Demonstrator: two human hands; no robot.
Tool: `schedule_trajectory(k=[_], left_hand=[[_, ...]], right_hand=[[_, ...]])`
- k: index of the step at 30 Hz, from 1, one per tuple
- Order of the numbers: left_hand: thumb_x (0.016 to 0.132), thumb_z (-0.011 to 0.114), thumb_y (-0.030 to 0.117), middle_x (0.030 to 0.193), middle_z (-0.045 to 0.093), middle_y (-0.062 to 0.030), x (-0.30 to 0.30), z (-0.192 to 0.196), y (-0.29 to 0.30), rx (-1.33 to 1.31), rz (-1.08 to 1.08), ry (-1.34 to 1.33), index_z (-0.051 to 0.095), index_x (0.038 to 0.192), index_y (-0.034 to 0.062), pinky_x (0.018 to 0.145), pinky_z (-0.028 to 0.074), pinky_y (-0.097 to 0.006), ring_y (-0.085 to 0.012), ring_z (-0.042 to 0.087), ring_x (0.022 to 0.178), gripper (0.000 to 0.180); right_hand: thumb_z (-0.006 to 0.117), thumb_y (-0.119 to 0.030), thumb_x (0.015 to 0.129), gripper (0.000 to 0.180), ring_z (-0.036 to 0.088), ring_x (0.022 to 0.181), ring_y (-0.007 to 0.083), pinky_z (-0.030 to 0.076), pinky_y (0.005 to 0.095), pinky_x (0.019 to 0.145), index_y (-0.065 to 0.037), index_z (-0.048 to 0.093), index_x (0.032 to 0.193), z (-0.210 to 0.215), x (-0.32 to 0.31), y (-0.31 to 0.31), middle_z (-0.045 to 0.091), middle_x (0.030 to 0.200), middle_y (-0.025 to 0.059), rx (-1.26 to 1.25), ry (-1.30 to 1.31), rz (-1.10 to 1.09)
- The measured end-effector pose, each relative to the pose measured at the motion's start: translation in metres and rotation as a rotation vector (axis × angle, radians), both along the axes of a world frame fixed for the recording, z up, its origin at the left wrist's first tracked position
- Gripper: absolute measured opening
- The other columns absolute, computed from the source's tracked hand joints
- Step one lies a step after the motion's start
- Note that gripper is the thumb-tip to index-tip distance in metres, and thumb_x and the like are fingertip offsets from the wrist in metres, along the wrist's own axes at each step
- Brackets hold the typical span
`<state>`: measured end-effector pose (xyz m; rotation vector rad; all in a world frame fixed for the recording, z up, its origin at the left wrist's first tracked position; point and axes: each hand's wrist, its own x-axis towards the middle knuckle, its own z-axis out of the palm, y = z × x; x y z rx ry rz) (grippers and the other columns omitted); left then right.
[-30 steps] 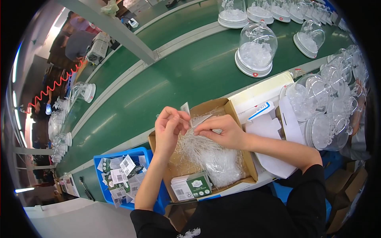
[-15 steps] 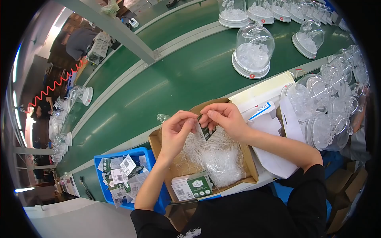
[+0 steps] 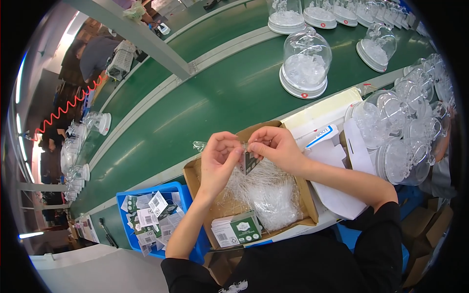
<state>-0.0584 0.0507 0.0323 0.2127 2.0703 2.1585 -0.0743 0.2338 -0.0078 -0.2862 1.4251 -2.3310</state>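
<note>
My right hand (image 3: 277, 149) pinches a small green and white printed card (image 3: 250, 163) by its upper edge, thumb against fingers. Close against the card's other side is my left hand (image 3: 218, 157), its fingers curled and its thumb tip near the card's top. Whatever thin thing that thumb and finger grip is too small to make out. Both hands are above an open cardboard box (image 3: 306, 195). Inside it lie loose clear plastic strands (image 3: 239, 183), a bundle of the strands in clear film (image 3: 275, 205) and a stack of the same cards (image 3: 239, 229).
Left of the box stands a blue bin (image 3: 122, 193) of loose cards. A green conveyor belt (image 3: 195, 115) runs beyond, carrying clear domes on white bases (image 3: 305, 68). More clear domes (image 3: 391, 156) crowd the right side beside white paper (image 3: 337, 188). Another person (image 3: 95, 56) is at far left.
The card has turned slightly between my hands, and my left fingers have shifted up and curled differently. Domes on the belt have moved a little to the left. The far person has shifted.
</note>
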Motion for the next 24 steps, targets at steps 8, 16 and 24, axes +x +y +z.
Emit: schedule_trajectory(k=[8, 16, 24], left_hand=[[0.087, 0.059, -0.004, 0.087, 0.062, -0.0057, 0.0011, -0.0005, 0.0003, -0.026, 0.004, 0.024, 0.047, 0.113, 0.0007, 0.068, 0.05, -0.022, -0.0093, 0.06, 0.078, 0.03], [0.085, 0.061, -0.007, 0.086, 0.062, -0.0066, 0.0007, -0.0033, -0.0014, -0.088, -0.031, 0.039, 0.045, 0.118, 0.0009, 0.073, 0.049, -0.021, -0.0095, 0.06, 0.081, 0.038], [0.085, 0.063, -0.005, 0.085, 0.063, -0.0065, 0.0006, -0.005, -0.0021, -0.109, -0.053, 0.035, 0.044, 0.119, 0.0006, 0.073, 0.049, -0.021, -0.0099, 0.061, 0.081, 0.04]], right_hand=[[0.059, -0.007, 0.091, 0.019, 0.059, 0.076, 0.0064, 0.049, 0.0203, 0.067, 0.002, 0.064, 0.107, 0.0042, 0.0052, -0.0015, 0.065, 0.09, 0.0037, 0.065, 0.135, -0.03], [0.059, -0.006, 0.091, 0.016, 0.059, 0.078, 0.0065, 0.048, 0.021, 0.069, 0.0, 0.067, 0.103, 0.007, 0.0064, 0.0004, 0.064, 0.09, 0.0022, 0.13, 0.145, -0.046], [0.059, -0.004, 0.09, 0.013, 0.055, 0.077, 0.0075, 0.044, 0.0213, 0.065, 0.001, 0.068, 0.099, 0.003, 0.0044, -0.0013, 0.06, 0.091, 0.0033, 0.159, 0.268, -0.09]])
